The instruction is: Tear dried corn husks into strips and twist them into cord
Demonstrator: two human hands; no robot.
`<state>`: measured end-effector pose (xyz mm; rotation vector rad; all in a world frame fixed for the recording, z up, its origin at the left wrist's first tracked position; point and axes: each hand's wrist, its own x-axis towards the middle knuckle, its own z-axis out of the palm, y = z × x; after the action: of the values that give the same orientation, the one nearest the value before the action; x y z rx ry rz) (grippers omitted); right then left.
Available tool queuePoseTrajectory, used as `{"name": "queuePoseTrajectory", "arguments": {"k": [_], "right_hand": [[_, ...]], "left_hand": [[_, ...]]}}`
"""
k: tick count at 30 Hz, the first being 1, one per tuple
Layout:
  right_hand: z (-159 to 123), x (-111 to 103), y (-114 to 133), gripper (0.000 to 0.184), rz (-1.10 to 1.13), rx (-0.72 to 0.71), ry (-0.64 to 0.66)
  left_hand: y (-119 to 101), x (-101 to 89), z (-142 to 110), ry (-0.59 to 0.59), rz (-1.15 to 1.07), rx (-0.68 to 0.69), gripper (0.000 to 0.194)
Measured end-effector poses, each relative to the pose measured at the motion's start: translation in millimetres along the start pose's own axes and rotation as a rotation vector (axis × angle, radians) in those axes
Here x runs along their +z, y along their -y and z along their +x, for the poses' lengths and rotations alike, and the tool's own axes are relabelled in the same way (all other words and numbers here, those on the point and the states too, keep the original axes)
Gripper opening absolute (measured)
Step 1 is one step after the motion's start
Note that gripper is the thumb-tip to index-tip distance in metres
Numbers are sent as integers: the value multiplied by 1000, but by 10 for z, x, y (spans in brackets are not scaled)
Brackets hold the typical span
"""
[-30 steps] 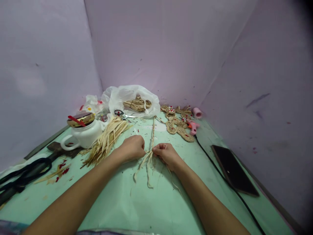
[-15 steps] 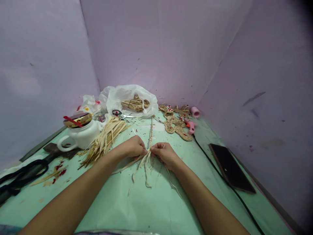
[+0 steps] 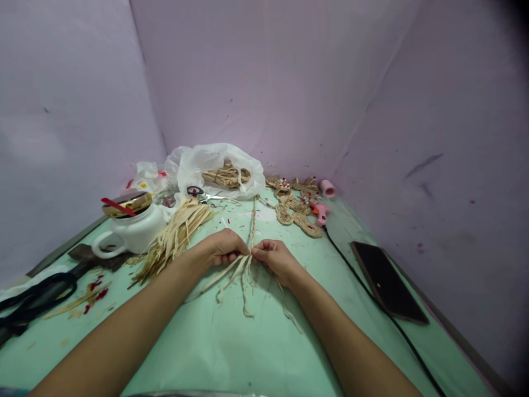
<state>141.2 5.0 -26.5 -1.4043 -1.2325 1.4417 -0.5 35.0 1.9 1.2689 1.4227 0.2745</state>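
A thin braid of pale straw runs from the far middle of the green table toward me. Both hands meet at its near end. My left hand pinches the strands from the left and my right hand pinches them from the right, fingers closed. Loose straw ends fan out below the hands onto the table. A pile of loose straw strips lies just left of my left hand.
A white teapot-like jug stands left, with a black strap nearer. A white plastic bag holds straw at the back beside scissors. Woven pieces, a pink glue gun, its black cord and a dark phone lie right.
Both hands stay pinched on the braid end. The loose ends have spread further to the left under my left hand. The view has drifted slightly to the right.
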Motion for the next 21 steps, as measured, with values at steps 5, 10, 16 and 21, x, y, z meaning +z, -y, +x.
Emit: {"name": "queuePoseTrajectory", "arguments": {"k": [5, 10, 16, 21], "right_hand": [[1, -3, 5, 12, 33, 1, -1], [12, -23, -13, 12, 53, 37, 2], [-16, -55, 54, 19, 147, 118, 65], [-22, -58, 62, 17, 194, 136, 94]], "left_hand": [[-30, 27, -12, 132, -153, -12, 10], [-21, 87, -38, 85, -125, 26, 12], [-17, 109, -38, -128, 29, 111, 23], [-7, 160, -60, 57, -167, 91, 14]]}}
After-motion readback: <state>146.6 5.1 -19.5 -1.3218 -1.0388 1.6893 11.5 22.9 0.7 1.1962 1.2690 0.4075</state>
